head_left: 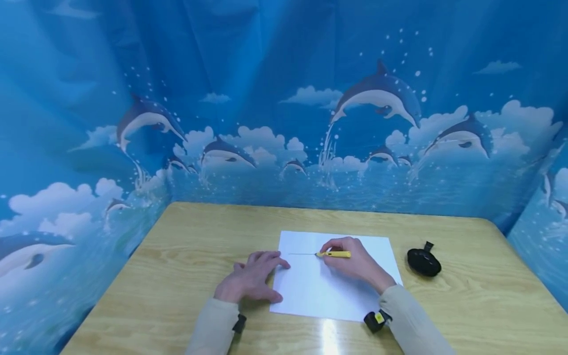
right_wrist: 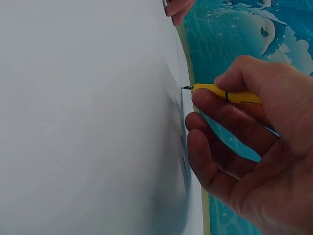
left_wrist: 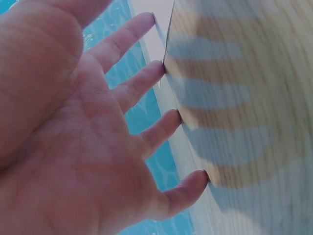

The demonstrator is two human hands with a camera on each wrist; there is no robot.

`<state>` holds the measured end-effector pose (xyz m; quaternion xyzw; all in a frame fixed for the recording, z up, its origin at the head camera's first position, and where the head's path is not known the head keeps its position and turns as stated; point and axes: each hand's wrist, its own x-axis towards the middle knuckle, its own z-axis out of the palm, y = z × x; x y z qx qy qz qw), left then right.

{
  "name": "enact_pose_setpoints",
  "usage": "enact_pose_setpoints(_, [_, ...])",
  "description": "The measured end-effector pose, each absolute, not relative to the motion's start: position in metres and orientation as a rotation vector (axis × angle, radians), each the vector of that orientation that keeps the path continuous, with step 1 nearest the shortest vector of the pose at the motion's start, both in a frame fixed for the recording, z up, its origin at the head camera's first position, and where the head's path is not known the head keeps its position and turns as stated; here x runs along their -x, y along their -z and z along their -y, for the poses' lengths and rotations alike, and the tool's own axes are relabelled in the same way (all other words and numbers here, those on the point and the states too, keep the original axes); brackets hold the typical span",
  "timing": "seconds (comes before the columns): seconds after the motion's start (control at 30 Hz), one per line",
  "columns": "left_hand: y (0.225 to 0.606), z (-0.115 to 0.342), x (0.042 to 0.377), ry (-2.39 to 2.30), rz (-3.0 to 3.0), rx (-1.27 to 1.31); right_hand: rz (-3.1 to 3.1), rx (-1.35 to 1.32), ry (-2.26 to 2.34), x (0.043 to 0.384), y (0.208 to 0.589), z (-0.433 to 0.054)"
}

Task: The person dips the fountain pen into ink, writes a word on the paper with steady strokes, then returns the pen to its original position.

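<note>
A white sheet of paper (head_left: 324,296) lies on the wooden table, with a thin dark line (head_left: 301,254) running across its upper left part. Thumb and fingers of my right hand (head_left: 355,261) pinch a yellow fountain pen (head_left: 339,254), also seen as the yellow pen (right_wrist: 247,97) in the right wrist view. Its dark nib meets the paper at the line's right end. With fingers spread, my left hand (head_left: 250,278) rests at the sheet's left edge. In the left wrist view the left hand (left_wrist: 93,137) shows its palm, holding nothing, fingertips on the paper and table.
Right of the paper, a black rounded case (head_left: 423,261) with a short strap lies on the table (head_left: 199,236). Behind and beside the table hangs a blue curtain (head_left: 266,123) printed with dolphins. A black wrist device (head_left: 374,321) sits near the sheet's lower edge.
</note>
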<state>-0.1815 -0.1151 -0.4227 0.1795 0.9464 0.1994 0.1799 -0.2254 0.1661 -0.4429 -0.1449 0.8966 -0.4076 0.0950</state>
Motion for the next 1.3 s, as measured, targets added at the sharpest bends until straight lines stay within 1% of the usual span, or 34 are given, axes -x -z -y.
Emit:
enact_pose_setpoints(0.23, [0.423,0.116,0.182,-0.551,-2.679,-0.510,-2.675,0.454,1.188,0.224,0.441,-0.169])
enact_pose_setpoints(0.57, [0.424,0.116,0.180,-0.598,-2.681,-0.511,-2.686,0.407,1.186,0.222,0.442,-0.176])
enact_pose_setpoints(0.9, [0.422,0.116,0.182,-0.591,-2.689,-0.503,-2.704,0.474,1.192,0.221,0.439,-0.179])
enact_pose_setpoints(1.3, [0.421,0.116,0.180,-0.619,-2.671,-0.486,-2.707,0.411,1.179,0.218,0.440,-0.186])
